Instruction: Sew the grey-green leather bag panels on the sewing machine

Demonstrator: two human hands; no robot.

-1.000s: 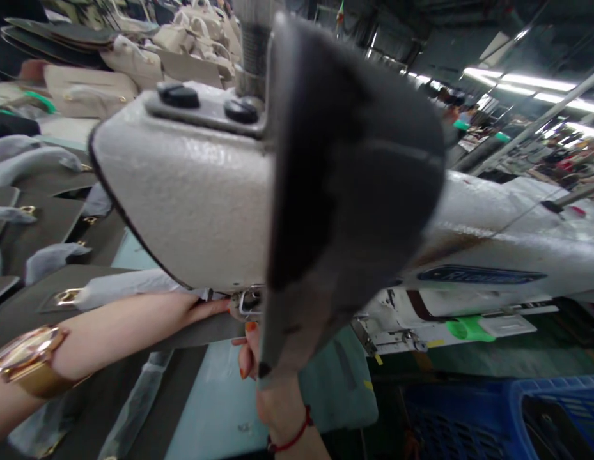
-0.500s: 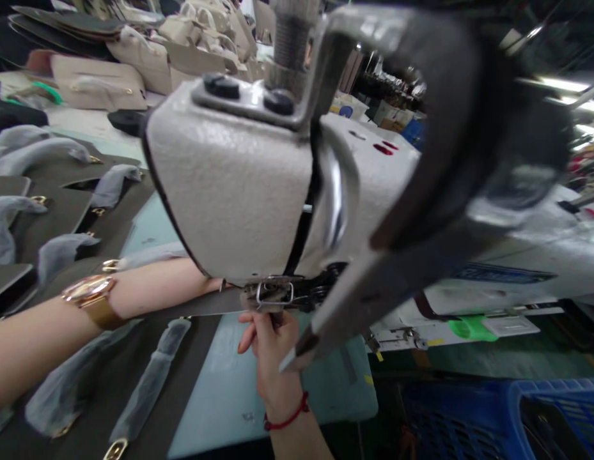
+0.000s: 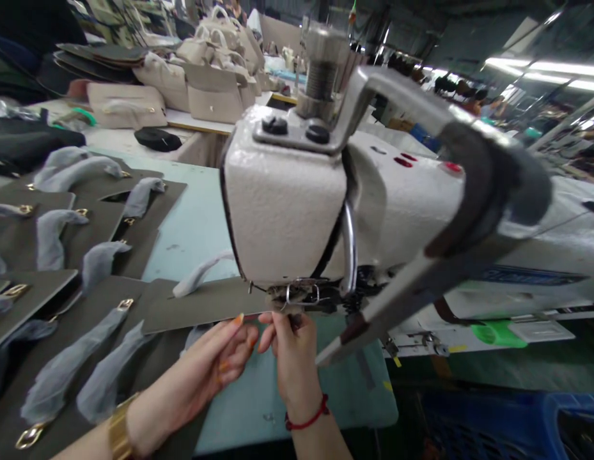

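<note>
My left hand (image 3: 215,354) has its fingers loosely half-curled around nothing I can see, thumb tip at the near edge of the grey-brown panel (image 3: 213,303). My right hand (image 3: 297,358) sits just to the right, fingers bent and bunched below the needle area of the white sewing machine (image 3: 284,217); in that dark, crowded spot I can't tell whether they pinch the panel. The panel's right end runs in under the machine head, and its left part lies over other grey-brown pieces (image 3: 42,281). These spread across the left of the pale blue-green table (image 3: 186,217), bearing straps in white wrap (image 3: 71,361). Far left stand beige bags (image 3: 215,92), near a black coil (image 3: 156,138); near right is a blue basket (image 3: 469,421).
</note>
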